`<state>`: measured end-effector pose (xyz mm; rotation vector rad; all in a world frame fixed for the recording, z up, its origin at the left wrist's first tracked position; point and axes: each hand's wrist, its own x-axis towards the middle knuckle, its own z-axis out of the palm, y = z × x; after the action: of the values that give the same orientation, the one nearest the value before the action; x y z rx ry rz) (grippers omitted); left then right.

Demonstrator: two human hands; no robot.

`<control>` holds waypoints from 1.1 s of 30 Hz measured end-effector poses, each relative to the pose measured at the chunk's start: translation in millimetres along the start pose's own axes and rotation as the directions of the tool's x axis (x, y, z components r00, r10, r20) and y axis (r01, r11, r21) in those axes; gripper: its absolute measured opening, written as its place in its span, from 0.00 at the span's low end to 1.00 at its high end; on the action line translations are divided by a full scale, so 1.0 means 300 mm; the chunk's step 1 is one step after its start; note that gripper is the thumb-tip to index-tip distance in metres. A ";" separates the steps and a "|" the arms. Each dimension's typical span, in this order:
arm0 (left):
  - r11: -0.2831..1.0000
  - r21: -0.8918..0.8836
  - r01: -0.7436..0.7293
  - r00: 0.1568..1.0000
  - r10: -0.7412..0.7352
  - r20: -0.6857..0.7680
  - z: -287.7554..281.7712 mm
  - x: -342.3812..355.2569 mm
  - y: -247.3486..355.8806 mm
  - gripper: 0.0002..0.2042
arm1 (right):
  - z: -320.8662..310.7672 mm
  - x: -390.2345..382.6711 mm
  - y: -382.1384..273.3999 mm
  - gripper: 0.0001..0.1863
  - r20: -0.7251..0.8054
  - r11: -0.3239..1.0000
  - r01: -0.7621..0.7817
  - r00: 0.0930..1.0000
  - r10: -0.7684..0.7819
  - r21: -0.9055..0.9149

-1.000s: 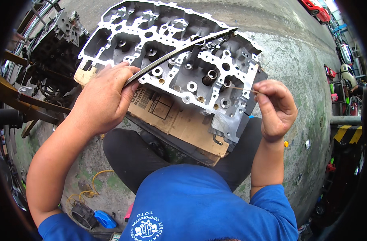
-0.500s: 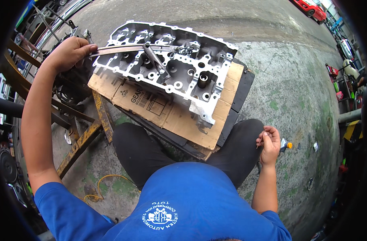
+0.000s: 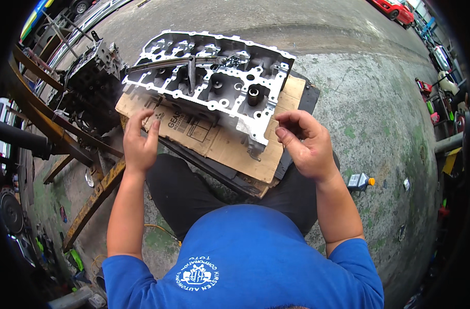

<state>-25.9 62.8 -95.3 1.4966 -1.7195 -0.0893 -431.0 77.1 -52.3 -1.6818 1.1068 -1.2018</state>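
Note:
A bare metal cylinder head lies with its open bays facing up in front of me. Across it rests a long lever-type valve spring compressor, with a shorter bar crossing its middle. A dark round sleeve stands in a bore near the right end. My left hand is held over the near left edge of the cardboard, thumb and fingers apart, holding nothing. Beside the head's near right corner, my right hand has its fingers curled toward the thumb. Whatever they pinch is too small to make out.
Flattened cardboard lies under the head on a dark low stand. A rusty yellow metal frame and a dark engine block are at left. A bottle with an orange cap is on the floor at right.
My left hand has let go of the compressor lever and come back toward me. My right hand has risen from beside my knee to the head's near right corner.

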 end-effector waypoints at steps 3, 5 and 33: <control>0.993 -0.054 0.100 0.992 -0.095 0.085 0.023 -0.247 0.004 0.13 | -0.060 0.066 0.027 0.10 -0.090 0.990 -0.007 0.996 0.019 0.138; 0.961 -0.094 0.258 0.960 -0.245 0.134 0.045 -0.370 -0.009 0.13 | -0.131 0.110 0.097 0.10 -0.257 0.967 -0.169 0.942 0.216 0.193; 0.994 0.107 0.025 0.980 -0.045 0.193 0.144 -0.454 0.032 0.09 | 0.185 -0.111 0.194 0.42 0.344 0.525 -0.833 0.551 0.760 0.174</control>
<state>-68.1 161.6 -190.1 1.6402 -1.8778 -0.1722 -395.4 95.4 -129.7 -0.8068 1.2453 -0.5013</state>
